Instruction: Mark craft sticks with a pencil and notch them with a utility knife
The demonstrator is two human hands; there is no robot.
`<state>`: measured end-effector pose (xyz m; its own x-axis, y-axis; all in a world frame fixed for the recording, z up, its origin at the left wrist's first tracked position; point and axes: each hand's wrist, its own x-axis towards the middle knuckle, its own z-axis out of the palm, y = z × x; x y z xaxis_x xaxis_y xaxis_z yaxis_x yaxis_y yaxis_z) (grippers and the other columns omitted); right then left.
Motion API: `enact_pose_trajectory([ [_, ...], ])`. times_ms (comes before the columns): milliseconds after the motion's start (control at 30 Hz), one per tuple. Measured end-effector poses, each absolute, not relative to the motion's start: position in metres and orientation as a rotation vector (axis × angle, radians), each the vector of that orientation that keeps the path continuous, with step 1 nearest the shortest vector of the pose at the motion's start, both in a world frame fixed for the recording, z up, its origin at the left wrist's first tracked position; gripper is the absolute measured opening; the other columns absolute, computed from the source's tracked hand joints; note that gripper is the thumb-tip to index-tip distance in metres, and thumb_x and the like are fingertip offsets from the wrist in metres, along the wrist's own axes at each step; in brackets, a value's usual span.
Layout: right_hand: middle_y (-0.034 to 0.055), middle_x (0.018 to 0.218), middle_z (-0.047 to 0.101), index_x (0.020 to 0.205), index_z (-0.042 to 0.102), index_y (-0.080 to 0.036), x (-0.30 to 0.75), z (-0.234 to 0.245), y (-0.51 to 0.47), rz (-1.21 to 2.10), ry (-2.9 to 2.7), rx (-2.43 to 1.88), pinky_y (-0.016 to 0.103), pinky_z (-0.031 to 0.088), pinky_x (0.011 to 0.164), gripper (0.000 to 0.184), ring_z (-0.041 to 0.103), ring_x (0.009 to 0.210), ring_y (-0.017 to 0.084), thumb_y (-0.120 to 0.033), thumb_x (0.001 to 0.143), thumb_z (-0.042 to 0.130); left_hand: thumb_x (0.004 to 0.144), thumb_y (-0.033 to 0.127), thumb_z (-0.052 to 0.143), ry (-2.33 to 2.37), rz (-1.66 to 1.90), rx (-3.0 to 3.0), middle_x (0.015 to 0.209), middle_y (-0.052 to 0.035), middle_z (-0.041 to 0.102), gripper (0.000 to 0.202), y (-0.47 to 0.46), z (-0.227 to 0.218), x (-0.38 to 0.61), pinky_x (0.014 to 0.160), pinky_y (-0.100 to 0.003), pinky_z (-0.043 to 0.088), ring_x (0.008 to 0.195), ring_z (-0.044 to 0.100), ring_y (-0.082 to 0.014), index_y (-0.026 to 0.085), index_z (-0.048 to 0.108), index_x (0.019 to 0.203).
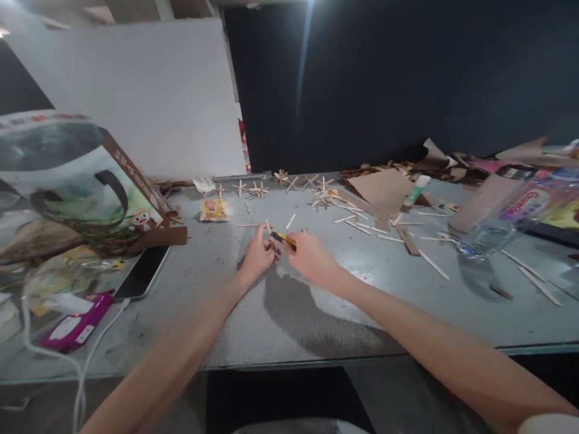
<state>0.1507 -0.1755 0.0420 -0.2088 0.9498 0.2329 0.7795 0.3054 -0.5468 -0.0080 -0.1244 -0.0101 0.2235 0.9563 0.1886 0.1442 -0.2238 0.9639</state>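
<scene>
My left hand [259,253] is closed in a pinch on a small wooden stick [268,227] that points up from its fingers. My right hand [310,258] is closed around a yellow-and-black tool [284,239], whose tip reaches toward the stick. The two hands meet over the middle of the grey table [289,313]. Several loose wooden sticks [362,224] lie beyond the right hand. Small star-shaped stick pieces [259,190] stand in a row near the table's far edge.
A printed cardboard box [81,181] lies at the left, with a phone [142,272], a pink box [75,325] and a white cable [81,374] nearby. Brown cardboard [382,190], a glue tube [416,188] and a clear plastic bottle [506,217] sit at the right. A small yellow packet [215,210] lies behind the hands.
</scene>
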Motion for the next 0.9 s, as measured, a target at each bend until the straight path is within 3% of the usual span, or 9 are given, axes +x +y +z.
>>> enact_pose_trajectory([
  [233,-0.0024,0.048,0.047,0.057,0.056,-0.018,0.159,0.072,-0.148,0.526,-2.121,-1.544,0.028,0.024,0.052,0.03,0.031,0.049,0.011,-0.016,0.087,0.057,0.083,0.018,0.059,1.086,1.085,1.592,0.056,0.009,0.06,0.039,-0.124,-0.012,-0.009,0.044,-0.02,0.035,0.038,0.053,-0.0099,0.021,0.042,0.118],
  [467,0.0015,0.063,0.059,0.08,0.065,-0.017,0.148,0.025,-0.176,0.36,-2.04,-1.476,0.029,0.038,0.068,0.025,0.04,0.052,0.013,-0.019,0.097,0.046,0.08,0.019,0.063,1.031,1.134,1.533,0.056,0.0113,0.06,0.043,-0.123,-0.017,-0.01,0.045,-0.019,0.037,0.037,0.051,-0.0082,0.022,0.043,0.117],
  [700,-0.0018,0.05,0.047,0.06,0.059,-0.018,0.163,0.069,-0.145,0.459,-2.163,-1.548,0.029,0.026,0.054,0.026,0.031,0.05,0.011,-0.018,0.086,0.056,0.082,0.018,0.06,1.062,1.091,1.601,0.054,0.0102,0.06,0.039,-0.122,-0.017,-0.009,0.043,-0.019,0.032,0.035,0.05,-0.0088,0.021,0.044,0.118],
  [900,-0.0013,0.051,0.048,0.062,0.062,-0.017,0.162,0.067,-0.148,0.499,-2.167,-1.518,0.029,0.025,0.054,0.027,0.034,0.05,0.011,-0.021,0.088,0.055,0.082,0.018,0.06,1.06,1.106,1.575,0.054,0.0101,0.059,0.039,-0.124,-0.014,-0.009,0.042,-0.02,0.032,0.035,0.049,-0.0097,0.021,0.043,0.117],
])
